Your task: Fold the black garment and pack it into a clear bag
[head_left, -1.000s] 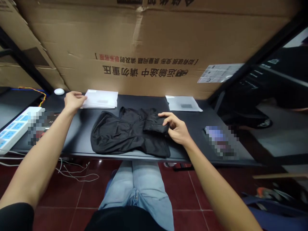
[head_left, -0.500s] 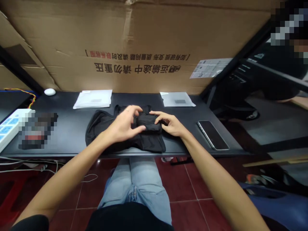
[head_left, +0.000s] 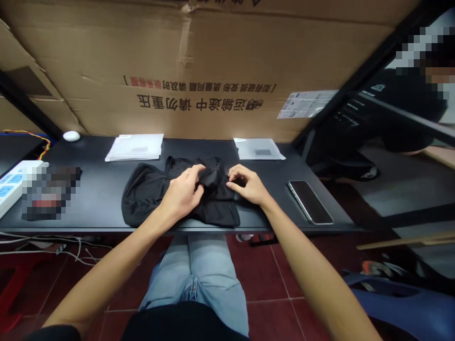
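A black garment (head_left: pixel 152 194) lies crumpled on the black table (head_left: pixel 99 194) right in front of me. My left hand (head_left: pixel 183 192) rests on its middle, fingers curled and pinching a bunched fold of the cloth. My right hand (head_left: pixel 247 184) is at the right side of that same fold, fingertips pinching the fabric. The fold (head_left: pixel 212 178) is lifted slightly between both hands. A ring shows on a finger of my left hand.
Two flat clear packets lie at the back, one left (head_left: pixel 135 147) and one right (head_left: pixel 259 148). A phone (head_left: pixel 310 201) lies on the right, a white power strip (head_left: pixel 9 184) and a small white round object (head_left: pixel 71 136) on the left. A large cardboard box (head_left: pixel 213 66) stands behind.
My left hand came from the left packet to the garment and took hold of the fold. Both hands have since bunched the fold tighter and raised it.
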The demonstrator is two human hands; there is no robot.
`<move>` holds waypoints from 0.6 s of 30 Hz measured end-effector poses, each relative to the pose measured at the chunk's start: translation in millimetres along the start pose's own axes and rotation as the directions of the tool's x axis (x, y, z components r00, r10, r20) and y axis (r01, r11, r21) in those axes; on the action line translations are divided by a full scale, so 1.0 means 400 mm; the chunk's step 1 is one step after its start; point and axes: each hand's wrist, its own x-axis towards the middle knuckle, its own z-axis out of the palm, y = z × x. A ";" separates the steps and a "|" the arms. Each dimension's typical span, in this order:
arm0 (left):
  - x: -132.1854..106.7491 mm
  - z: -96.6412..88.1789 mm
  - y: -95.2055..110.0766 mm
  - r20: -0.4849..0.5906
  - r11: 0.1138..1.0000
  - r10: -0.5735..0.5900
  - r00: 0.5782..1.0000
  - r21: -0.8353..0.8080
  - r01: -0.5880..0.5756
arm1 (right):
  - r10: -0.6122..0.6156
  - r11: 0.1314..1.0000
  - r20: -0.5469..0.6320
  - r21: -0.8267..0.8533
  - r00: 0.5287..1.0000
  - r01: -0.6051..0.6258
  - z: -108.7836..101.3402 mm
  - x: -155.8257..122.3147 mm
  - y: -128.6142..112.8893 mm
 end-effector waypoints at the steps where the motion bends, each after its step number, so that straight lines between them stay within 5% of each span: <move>1: -0.015 -0.011 -0.011 -0.016 0.999 -0.037 0.999 0.017 0.037 | -0.008 1.000 0.010 -0.018 1.000 0.008 0.002 0.000 -0.004; 10: -0.137 -0.070 -0.069 -0.101 0.882 -0.249 0.963 0.387 0.269 | -0.021 0.995 0.053 -0.093 0.998 0.026 0.008 0.004 0.000; 18: -0.093 -0.069 -0.052 -0.152 0.931 -0.157 0.976 0.306 0.198 | -0.010 0.994 0.054 -0.105 0.999 0.016 0.007 0.004 -0.001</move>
